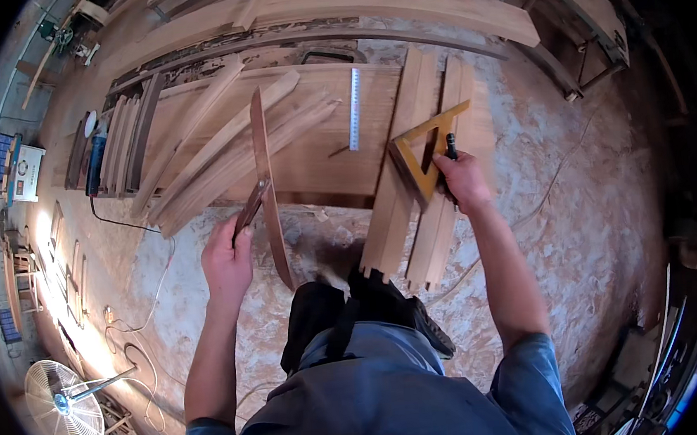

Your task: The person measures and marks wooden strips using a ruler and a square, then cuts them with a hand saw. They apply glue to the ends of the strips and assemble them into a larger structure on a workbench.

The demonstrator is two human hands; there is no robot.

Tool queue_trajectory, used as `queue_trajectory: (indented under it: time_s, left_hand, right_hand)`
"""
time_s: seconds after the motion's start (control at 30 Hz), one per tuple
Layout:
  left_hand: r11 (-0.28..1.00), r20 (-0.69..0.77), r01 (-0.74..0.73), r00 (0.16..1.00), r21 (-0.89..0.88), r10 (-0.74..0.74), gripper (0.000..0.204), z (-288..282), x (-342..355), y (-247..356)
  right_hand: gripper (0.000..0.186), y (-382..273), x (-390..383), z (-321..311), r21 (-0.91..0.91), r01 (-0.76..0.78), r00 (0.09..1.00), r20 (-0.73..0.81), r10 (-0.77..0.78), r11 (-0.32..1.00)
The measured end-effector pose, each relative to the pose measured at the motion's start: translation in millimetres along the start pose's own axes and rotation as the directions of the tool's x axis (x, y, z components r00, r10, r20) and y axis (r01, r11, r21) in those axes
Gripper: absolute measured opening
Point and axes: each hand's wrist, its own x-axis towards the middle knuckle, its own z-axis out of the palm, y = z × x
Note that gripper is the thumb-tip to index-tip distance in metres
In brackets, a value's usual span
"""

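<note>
My left hand [229, 259] is closed round the dark handle of a wooden bevel gauge [267, 196]. The gauge's long thin blade stands roughly crosswise to that handle, clear of the boards on my right. In my closed right hand [468, 182] is a black marker pen [451, 144], its upper end showing above the fingers. A yellow triangle square [429, 190] lies across two pale boards [390, 234] with notched near ends. My right fingers are at the triangle's right edge; I cannot tell whether they grip it too.
Under the boards is a wide wooden panel [312, 177], bearing a white ruler [355, 109] and several loose strips [230, 145]. A corded blue power tool [96, 163] stands at its left. A fan [64, 405] is at lower left, a wooden stand [587, 10] at far right.
</note>
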Motion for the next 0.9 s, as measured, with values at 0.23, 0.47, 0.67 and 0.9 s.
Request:
queue_trajectory:
  time_s: [0.23,0.47,0.67,0.9]
  left_hand:
    - [0.98,0.065,-0.013,0.998,0.201,0.0,0.029,55,112,-34]
    - [0.943,0.193,-0.223,0.965,0.248,0.177,0.027,97,187,-47]
    - [0.951,0.309,-0.275,0.925,0.143,0.221,0.028,116,218,-54]
    - [0.962,0.268,-0.265,0.933,0.059,0.241,0.026,106,225,-70]
  right_hand:
    - [0.029,-13,15,-4,-0.649,0.057,0.973,-0.133,-0.187,0.758]
    - [0.022,-36,-36,-2,0.022,-0.166,0.918,-0.361,0.163,0.986]
    - [0.016,-37,-71,43,0.344,-0.131,0.933,-0.274,0.233,0.93]
    - [0.022,-51,-46,71,-0.493,0.041,0.925,-0.31,-0.219,0.869]
